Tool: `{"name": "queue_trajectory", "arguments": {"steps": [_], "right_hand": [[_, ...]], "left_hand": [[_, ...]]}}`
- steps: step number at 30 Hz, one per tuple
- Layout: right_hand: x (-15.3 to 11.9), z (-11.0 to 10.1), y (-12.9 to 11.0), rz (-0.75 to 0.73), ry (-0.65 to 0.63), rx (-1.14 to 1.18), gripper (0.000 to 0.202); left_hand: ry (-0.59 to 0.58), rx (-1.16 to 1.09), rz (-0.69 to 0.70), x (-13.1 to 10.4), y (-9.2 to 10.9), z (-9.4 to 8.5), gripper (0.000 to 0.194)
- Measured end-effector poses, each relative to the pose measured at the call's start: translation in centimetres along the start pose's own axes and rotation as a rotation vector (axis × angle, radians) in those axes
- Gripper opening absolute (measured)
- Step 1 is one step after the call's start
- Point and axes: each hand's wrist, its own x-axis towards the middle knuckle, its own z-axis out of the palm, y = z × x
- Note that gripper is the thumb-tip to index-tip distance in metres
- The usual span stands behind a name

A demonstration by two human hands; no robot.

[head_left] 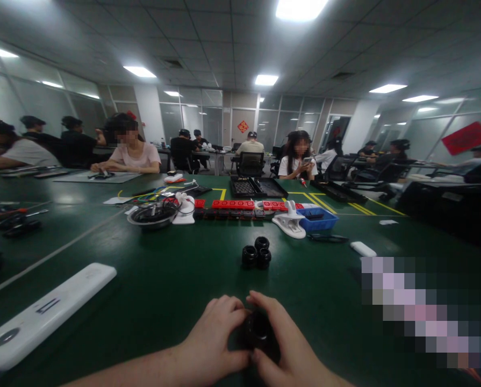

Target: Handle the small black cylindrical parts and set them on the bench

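Observation:
Near the front edge of the green table [163, 306], my left hand [220, 333] and my right hand [284, 338] curve around a black ring-shaped part [259, 328] with a hole in its top. Fingers of both hands wrap its two sides, and the thumbs meet low in front of it. Farther out, three similar black parts [261, 244] stand close together on the table. The lower side of the held part is hidden by my hands.
A long white device [50, 312] lies at left. Ahead are a metal bowl [152, 216], red blocks [232, 204], a white clamp [291, 223] and a blue bin [317, 219]. A small white object [363, 249] and a pixelated area sit at right. People sit beyond.

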Motion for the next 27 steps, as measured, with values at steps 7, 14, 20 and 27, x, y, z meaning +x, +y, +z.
{"name": "queue_trajectory", "arguments": {"steps": [7, 14, 20, 27], "right_hand": [[0.35, -0.17, -0.69, 0.165, 0.009, 0.003, 0.058], [-0.1, 0.2, -0.11, 0.053, 0.05, 0.021, 0.06], [0.04, -0.15, -0.41, 0.066, -0.015, 0.014, 0.066], [0.31, -0.02, -0.71, 0.199, 0.039, -0.003, 0.058]], "left_hand": [[-0.018, 0.002, -0.026, -0.16, 0.12, -0.11, 0.027], [-0.002, 0.006, -0.01, -0.07, -0.01, 0.14, 0.025], [-0.01, 0.018, -0.021, -0.04, 0.03, 0.02, 0.026], [-0.031, 0.024, -0.048, -0.1, 0.44, -0.33, 0.024]]}}
